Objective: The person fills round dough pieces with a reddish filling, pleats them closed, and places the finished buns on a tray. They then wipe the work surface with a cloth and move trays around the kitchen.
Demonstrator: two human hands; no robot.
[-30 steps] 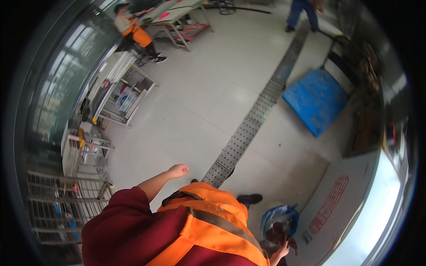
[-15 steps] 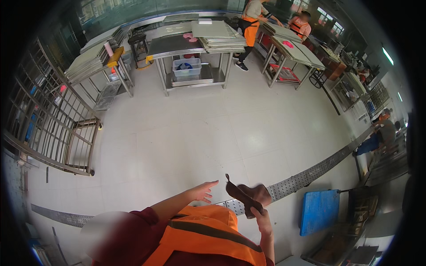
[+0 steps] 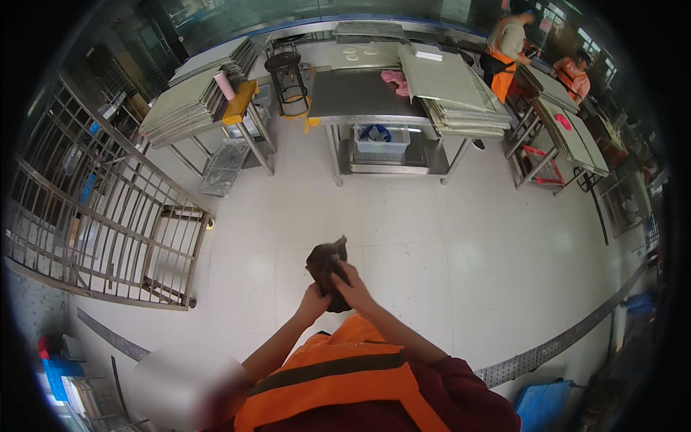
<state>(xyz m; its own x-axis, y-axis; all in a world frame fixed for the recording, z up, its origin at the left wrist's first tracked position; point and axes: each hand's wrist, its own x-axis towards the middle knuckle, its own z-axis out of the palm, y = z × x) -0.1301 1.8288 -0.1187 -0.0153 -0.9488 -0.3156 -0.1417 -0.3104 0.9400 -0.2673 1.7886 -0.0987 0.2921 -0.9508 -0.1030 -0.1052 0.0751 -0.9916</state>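
Note:
In front of my orange apron, a crumpled dark brown cloth-like piece [image 3: 324, 261] is held up in both hands; I cannot tell exactly what kind it is. My left hand [image 3: 312, 304] is closed on its lower left edge. On the right side of it, my right hand [image 3: 353, 286] grips the folds with bent fingers. The piece hides some of the fingertips. Both forearms reach up from the lower edge, and the floor lies behind the hands.
A steel table [image 3: 360, 93] stands ahead, with a pink cloth [image 3: 396, 79] and stacked boards [image 3: 468, 115]. To the left are a metal rack cart [image 3: 144, 237] and another board stack [image 3: 187, 108]. Two people work at the far right. A perforated drain strip [image 3: 554, 349] crosses the floor.
My left hand, outstretched and empty before, has closed on the brown piece. My right hand has brought it leftward. The view has turned right to left, so the tables appear farther right.

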